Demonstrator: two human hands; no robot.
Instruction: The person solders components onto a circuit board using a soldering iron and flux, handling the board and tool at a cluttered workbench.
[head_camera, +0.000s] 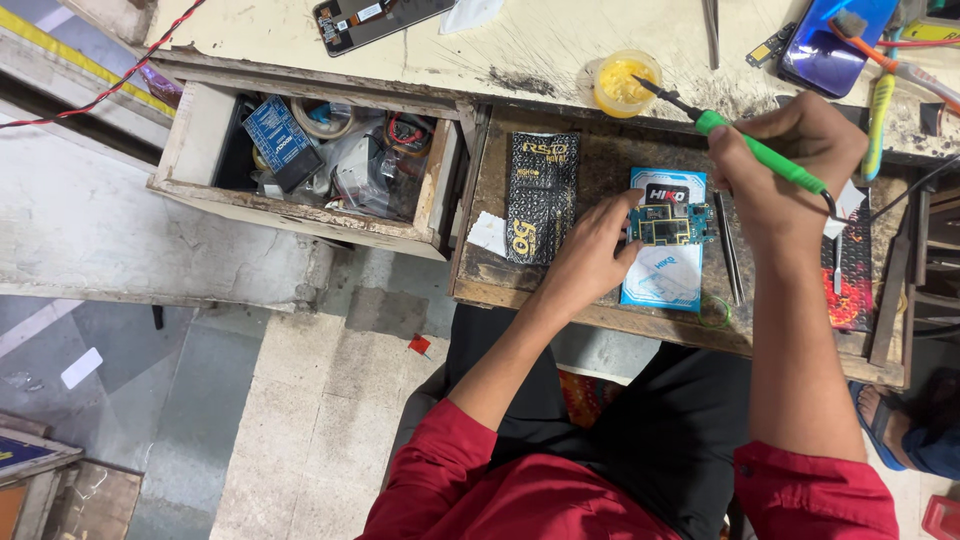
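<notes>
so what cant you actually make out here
- Head view: the circuit board has its left edge covered by the left hand; its parts are too small.
- Soldering iron in the right hand: mid-handle hidden by fingers.
- Blue phone: cut off by the top edge.

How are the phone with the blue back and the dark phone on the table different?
The blue phone lies at the top right, under the head of an orange-handled brush; the dark phone lies at the top middle with nothing on it. The blue phone shows a smooth, shiny surface; the dark phone shows small parts and pale patches, as if opened. Both lie flat on the worn table, away from both hands.
</notes>
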